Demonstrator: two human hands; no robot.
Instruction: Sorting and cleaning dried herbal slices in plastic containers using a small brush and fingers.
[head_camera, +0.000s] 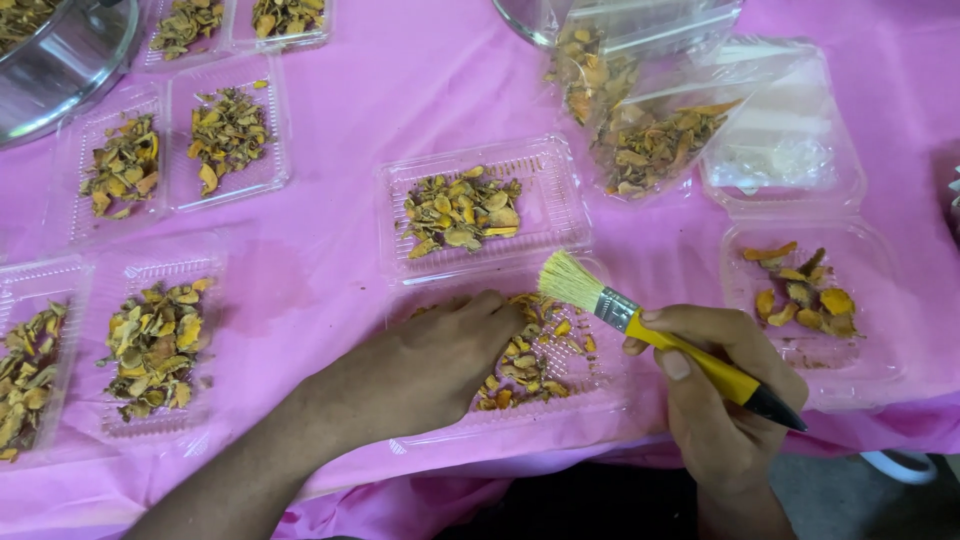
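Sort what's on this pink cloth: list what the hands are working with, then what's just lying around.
In hand:
- left hand in clear plastic clamshell tray of dried yellow-orange slices
- right hand holding yellow-handled bristle brush

Lying about:
- other filled clear trays
- clear plastic bag of slices
- steel bowl

Left hand (440, 350) palm down, fingers curled forward, right hand (715, 395) closed in a grip, thumb up

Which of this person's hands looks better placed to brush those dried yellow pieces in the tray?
Likely the right hand: it holds the yellow-handled brush, bristles over the clear tray. The left hand lies on the pieces.
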